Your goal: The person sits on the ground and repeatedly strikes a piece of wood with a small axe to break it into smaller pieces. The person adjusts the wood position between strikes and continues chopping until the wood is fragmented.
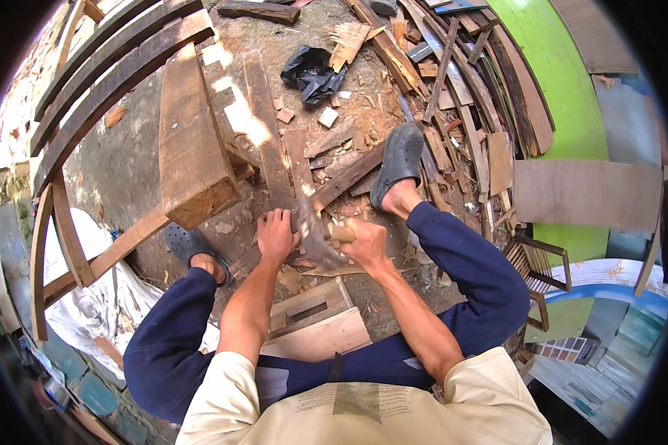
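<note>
My right hand is closed around the short pale wooden handle of a hammer. Its dark, curved head is smeared by motion and sits just right of my other hand. My left hand bends its fingers down over a narrow wooden plank, which runs diagonally from my right shoe toward the lower left. The hammer's head hides part of this plank. Close beneath my hands, between my legs, stands a low wooden block with a rectangular slot.
A thick squared timber rises at left beside a slatted wooden frame. Wood scraps pile up at right near a green panel. A black plastic bag lies ahead. White cloth spreads at lower left.
</note>
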`<state>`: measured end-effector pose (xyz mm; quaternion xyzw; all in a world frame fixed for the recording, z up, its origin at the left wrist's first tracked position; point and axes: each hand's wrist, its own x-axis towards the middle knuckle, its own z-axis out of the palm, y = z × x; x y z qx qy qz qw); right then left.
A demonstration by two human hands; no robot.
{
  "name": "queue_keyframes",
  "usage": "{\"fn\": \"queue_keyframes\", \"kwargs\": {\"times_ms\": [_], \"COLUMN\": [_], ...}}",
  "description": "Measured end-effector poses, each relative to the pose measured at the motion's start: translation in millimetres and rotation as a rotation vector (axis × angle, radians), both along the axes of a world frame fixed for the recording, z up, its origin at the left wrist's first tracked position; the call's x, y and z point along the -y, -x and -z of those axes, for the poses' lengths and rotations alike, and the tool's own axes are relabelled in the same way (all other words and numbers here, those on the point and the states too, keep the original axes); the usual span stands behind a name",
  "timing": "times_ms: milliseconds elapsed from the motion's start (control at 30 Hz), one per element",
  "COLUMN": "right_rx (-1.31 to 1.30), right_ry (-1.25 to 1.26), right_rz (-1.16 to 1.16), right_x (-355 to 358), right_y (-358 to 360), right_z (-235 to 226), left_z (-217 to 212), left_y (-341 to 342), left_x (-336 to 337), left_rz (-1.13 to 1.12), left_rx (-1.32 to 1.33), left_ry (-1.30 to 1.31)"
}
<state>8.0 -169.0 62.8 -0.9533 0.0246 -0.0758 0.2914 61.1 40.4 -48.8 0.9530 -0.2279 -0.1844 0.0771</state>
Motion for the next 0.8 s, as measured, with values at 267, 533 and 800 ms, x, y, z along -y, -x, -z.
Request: {"fn": "queue_keyframes", "kwargs": {"times_ms": [267,533,800], "right_rx": [0.083,-0.491,0.202], "right_ry": [-0.441,-0.164,-0.267], "right_rz": [0.299,0.621,0.297], "right_x": [-5.8,14.6,-1.5], "right_y": [-6.3,-9.8,-18.4], "right_z": [-22.8,21.0,-5.9], "left_z": [5.4,-0.9,-2.5], "left_y": [1.0,1.5,-1.0], "left_x": [-5.5,-2.4,-3.8], "left_rz": [-0.060,-0.055,-0.062], "left_rx": [0.036,0.055,0.033], "left_ry": [0.056,0.094,0.070]}}
